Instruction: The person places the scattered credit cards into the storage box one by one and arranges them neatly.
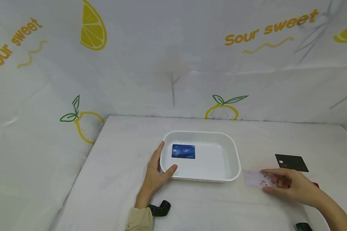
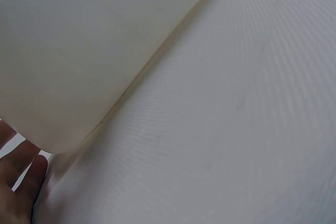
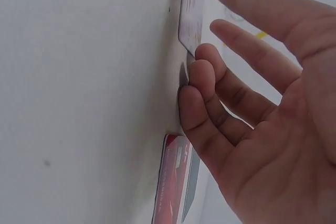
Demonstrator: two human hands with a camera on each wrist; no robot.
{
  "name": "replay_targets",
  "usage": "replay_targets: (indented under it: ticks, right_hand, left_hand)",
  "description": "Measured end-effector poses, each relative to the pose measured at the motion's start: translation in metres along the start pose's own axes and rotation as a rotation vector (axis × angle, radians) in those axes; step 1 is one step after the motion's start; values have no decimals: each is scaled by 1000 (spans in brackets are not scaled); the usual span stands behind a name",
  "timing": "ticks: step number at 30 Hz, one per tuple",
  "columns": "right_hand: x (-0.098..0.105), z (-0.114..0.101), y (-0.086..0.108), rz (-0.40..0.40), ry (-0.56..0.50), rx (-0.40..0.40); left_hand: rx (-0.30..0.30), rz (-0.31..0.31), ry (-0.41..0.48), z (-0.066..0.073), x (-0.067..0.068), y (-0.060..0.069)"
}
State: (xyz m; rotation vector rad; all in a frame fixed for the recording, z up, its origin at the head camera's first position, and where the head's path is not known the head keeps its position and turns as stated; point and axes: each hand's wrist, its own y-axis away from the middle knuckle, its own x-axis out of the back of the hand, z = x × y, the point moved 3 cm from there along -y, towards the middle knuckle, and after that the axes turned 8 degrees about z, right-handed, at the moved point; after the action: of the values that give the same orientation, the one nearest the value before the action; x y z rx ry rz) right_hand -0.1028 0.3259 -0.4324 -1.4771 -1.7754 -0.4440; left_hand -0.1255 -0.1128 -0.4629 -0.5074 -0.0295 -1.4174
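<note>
A white rectangular tray point(image 1: 214, 157) stands on the table with a blue VIP card point(image 1: 183, 151) lying inside it. My left hand point(image 1: 154, 175) holds the tray's left end, thumb over the near rim and fingers along the outer side. To the right of the tray is a pink VIP card point(image 1: 254, 179). My right hand point(image 1: 292, 186) pinches it across its edges, index finger on the far edge and thumb on the near one. In the right wrist view, the other fingers point(image 3: 202, 80) are bent beside the card.
Behind the right hand lies a black VIP card point(image 1: 292, 162). A red card point(image 3: 170, 182) is mostly hidden by that hand in the head view. A black strap piece point(image 1: 160, 208) is at the left wrist. The white tabletop point(image 1: 118, 154) meets a lemon-print backdrop point(image 1: 162, 64).
</note>
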Motion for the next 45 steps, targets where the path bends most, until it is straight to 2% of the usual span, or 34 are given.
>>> replay_targets:
  ticks: [4, 15, 24, 34, 45]
  right_hand:
    - [1, 3, 0, 6, 8, 9]
    - [-1, 5, 3, -5, 52, -29]
    - [-3, 4, 1, 18, 107, 4]
    - [-5, 4, 2, -5, 51, -24]
    - [-4, 3, 5, 34, 9, 69]
  left_hand:
    - [3, 0, 2, 0, 0, 0]
    - [-8, -4, 2, 1, -1, 0]
    - [-11, 6, -1, 2, 1, 0]
    - [-11, 2, 6, 3, 1, 0]
    - [1, 7, -5, 2, 0, 0]
